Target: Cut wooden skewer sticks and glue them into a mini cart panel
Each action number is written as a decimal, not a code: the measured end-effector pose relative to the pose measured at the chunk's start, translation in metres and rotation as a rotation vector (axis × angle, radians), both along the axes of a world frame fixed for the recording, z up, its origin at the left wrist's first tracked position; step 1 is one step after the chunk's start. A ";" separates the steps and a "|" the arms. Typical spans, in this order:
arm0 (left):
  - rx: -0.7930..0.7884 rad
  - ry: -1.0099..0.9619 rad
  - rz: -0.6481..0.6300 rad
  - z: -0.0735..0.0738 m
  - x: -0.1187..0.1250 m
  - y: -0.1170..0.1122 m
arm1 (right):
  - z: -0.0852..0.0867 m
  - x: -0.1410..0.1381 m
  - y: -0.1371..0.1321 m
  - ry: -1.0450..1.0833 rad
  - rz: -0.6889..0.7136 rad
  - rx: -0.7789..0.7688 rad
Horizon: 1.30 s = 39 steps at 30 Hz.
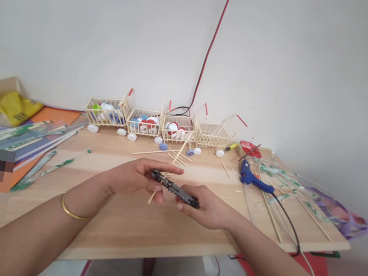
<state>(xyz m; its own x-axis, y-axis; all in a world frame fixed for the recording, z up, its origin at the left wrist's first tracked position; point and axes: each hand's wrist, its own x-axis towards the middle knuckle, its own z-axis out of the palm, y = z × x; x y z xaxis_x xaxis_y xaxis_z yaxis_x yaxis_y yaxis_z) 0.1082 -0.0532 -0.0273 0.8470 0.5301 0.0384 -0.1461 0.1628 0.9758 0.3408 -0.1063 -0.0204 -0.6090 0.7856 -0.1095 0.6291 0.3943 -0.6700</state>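
My right hand [206,206] is closed around the handles of dark metal pliers [175,190], which look like a multi-tool. Their head points left, into my left hand [137,175]. Between the thumb and fingers of that hand is a thin wooden stick [179,152], slanting up and away over the table. The pliers' jaws meet the stick close to my left fingertips; whether they are clamped on it cannot be made out. More loose wooden sticks [180,157] lie just beyond my hands.
Several small stick carts [178,130] with bottle-cap wheels line the wall, some filled with caps. A blue glue gun [256,178] rests at right, its cord trailing over the edge. Wrapped sticks [28,138] and a yellow bag [5,108] lie left. A person's blurred part shows lower left.
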 end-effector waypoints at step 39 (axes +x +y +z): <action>0.350 0.331 0.180 0.000 -0.005 0.006 | -0.011 0.050 0.008 -0.238 -0.140 0.330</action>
